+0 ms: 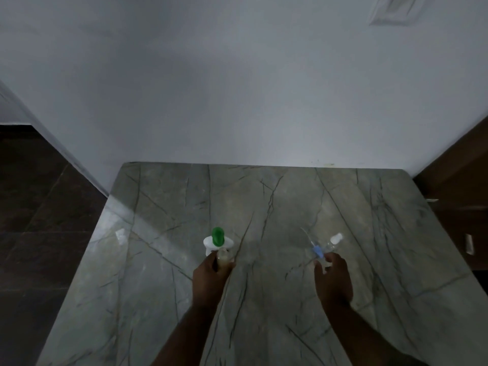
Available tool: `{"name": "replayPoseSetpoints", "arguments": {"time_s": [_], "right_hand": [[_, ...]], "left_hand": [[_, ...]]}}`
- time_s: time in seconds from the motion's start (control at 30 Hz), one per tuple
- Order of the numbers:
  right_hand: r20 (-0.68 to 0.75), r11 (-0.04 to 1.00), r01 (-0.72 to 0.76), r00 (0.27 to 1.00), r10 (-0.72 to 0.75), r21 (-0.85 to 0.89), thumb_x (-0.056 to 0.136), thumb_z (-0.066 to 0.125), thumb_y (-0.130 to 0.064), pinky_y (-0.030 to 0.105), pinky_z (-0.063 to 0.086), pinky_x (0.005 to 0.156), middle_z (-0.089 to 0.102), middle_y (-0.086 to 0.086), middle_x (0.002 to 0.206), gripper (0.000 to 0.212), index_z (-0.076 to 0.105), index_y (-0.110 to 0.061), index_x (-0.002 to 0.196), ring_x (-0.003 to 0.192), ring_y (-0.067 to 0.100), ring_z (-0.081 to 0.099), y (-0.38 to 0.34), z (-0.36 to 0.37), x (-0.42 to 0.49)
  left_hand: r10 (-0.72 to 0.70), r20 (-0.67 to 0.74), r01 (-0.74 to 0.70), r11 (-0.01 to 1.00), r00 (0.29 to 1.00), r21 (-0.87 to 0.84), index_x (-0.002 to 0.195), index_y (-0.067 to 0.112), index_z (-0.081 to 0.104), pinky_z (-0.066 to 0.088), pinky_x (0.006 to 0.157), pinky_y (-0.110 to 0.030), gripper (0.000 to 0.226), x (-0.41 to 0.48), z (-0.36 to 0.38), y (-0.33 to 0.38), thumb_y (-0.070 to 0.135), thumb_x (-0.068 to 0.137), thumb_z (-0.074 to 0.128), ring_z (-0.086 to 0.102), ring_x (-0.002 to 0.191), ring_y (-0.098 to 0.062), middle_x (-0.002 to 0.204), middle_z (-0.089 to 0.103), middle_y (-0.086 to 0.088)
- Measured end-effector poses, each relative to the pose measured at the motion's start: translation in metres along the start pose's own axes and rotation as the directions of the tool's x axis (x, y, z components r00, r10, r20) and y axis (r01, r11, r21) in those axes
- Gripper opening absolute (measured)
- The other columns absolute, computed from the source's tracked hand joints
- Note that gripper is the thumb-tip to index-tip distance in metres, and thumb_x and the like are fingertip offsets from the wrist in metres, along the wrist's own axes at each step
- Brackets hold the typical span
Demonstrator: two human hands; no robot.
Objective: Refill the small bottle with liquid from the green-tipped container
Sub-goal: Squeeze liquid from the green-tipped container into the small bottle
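Toward the near middle of the table [158, 260], well clear of its side edges: left hand [211, 276] wrapped around the green-tipped container [218, 241], fingers [224, 265] curled shut about its clear body, green tip upright. Further right, apart from it, the small bottle [333, 243] with its white cap, tilted, beside a blue-collared pump tube [315, 248]. Right hand [333, 278] reached onto both, fingers partly spread, tips touching the bottle's base; full grip not clear in the dim light. Judged the opening step, both vessels just gathered. Called for next: bottle steadied upright, neck opened, container's tip brought over it.
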State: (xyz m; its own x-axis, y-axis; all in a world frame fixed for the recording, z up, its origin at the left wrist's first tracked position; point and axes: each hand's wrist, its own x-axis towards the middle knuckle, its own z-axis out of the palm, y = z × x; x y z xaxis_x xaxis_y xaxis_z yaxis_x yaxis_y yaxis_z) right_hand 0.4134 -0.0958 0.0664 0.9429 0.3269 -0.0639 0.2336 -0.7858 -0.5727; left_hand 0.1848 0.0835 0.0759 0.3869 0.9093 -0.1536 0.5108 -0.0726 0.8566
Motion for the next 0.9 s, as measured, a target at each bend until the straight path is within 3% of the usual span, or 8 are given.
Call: {"name": "replayPoseSetpoints", "arguments": {"time_s": [0.1,0.2,0.3,0.37,0.43,0.6,0.73,0.9], "right_hand": [[0.018,0.999,0.031,0.999,-0.031,0.022,0.087,0.065,-0.028,0.032,0.054,0.074,0.064,0.000,0.111,0.029,0.058,-0.022,0.114,0.086,0.017,0.065,-0.009,0.001,0.006],[0.091,0.952,0.212,0.967,-0.236,0.223,0.093,0.058,-0.030,0.030,0.056,0.073,0.066,-0.005,0.102,0.019,0.061,-0.022,0.110,0.087,0.013,0.065,-0.054,0.009,-0.001],[0.303,0.869,0.237,0.870,-0.389,0.434,0.092,0.057,-0.041,0.018,0.054,0.072,0.066,-0.015,0.101,0.025,0.063,-0.029,0.114,0.089,-0.001,0.063,-0.124,0.014,-0.016],[0.470,0.852,0.195,0.763,-0.443,0.487,0.087,0.064,-0.044,0.011,0.048,0.067,0.067,-0.017,0.100,0.031,0.063,-0.033,0.116,0.085,-0.004,0.063,-0.167,0.019,-0.022],[0.550,0.842,0.210,0.674,-0.493,0.497,0.083,0.069,-0.042,0.010,0.046,0.067,0.067,-0.016,0.102,0.038,0.062,-0.032,0.119,0.081,-0.001,0.062,-0.196,0.025,-0.025],[0.605,0.843,0.320,0.590,-0.535,0.433,0.077,0.077,-0.035,0.026,0.053,0.085,0.066,-0.007,0.117,0.039,0.067,-0.028,0.114,0.098,0.011,0.063,-0.218,0.037,-0.029],[0.625,0.853,0.312,0.582,-0.520,0.420,0.079,0.076,-0.035,0.026,0.052,0.083,0.066,-0.008,0.114,0.031,0.070,-0.026,0.108,0.098,0.008,0.061,-0.225,0.040,-0.026],[0.737,0.890,0.166,0.507,-0.447,0.425,0.092,0.060,-0.016,0.037,0.057,0.090,0.068,0.001,0.119,0.025,0.070,-0.020,0.115,0.104,0.018,0.065,-0.228,0.035,-0.013]], "left_hand": [[-0.011,0.009,0.011,1.000,1.000,0.008,0.096,0.032,0.068,0.049,0.065,-0.016,0.018,0.001,0.003,0.001,0.039,0.082,0.075,0.065,0.077,0.005,0.080,0.071,0.013],[-0.029,0.009,0.029,1.000,1.000,-0.001,0.099,0.032,0.068,0.048,0.064,-0.011,0.021,0.001,0.003,0.005,0.039,0.081,0.076,0.064,0.078,0.009,0.081,0.072,0.015],[-0.036,0.004,0.036,0.999,0.999,-0.003,0.098,0.034,0.067,0.047,0.056,-0.008,0.019,0.000,0.004,0.008,0.039,0.082,0.075,0.064,0.078,0.010,0.080,0.071,0.015],[-0.037,-0.004,0.037,0.999,0.999,0.002,0.094,0.035,0.066,0.046,0.057,-0.009,0.016,-0.001,0.005,0.009,0.039,0.082,0.075,0.064,0.074,0.009,0.077,0.071,0.014],[-0.041,-0.012,0.040,0.999,0.999,-0.025,0.093,0.033,0.066,0.048,0.060,-0.014,0.015,0.000,0.005,0.010,0.038,0.082,0.075,0.065,0.071,0.007,0.077,0.071,0.013],[-0.035,-0.018,0.033,0.997,0.999,-0.071,0.089,0.034,0.067,0.059,0.062,-0.025,0.012,0.002,0.001,0.010,0.041,0.082,0.073,0.068,0.069,-0.002,0.077,0.072,0.013],[-0.025,-0.045,0.021,0.997,0.999,-0.072,0.091,0.035,0.068,0.049,0.057,-0.013,0.015,0.002,-0.005,0.011,0.045,0.081,0.073,0.067,0.069,0.003,0.077,0.072,0.017],[0.061,-0.051,-0.064,0.995,0.997,-0.071,0.100,0.032,0.069,0.049,0.061,-0.008,0.027,0.002,-0.012,0.011,0.052,0.082,0.066,0.067,0.073,0.006,0.081,0.073,0.016]]}}
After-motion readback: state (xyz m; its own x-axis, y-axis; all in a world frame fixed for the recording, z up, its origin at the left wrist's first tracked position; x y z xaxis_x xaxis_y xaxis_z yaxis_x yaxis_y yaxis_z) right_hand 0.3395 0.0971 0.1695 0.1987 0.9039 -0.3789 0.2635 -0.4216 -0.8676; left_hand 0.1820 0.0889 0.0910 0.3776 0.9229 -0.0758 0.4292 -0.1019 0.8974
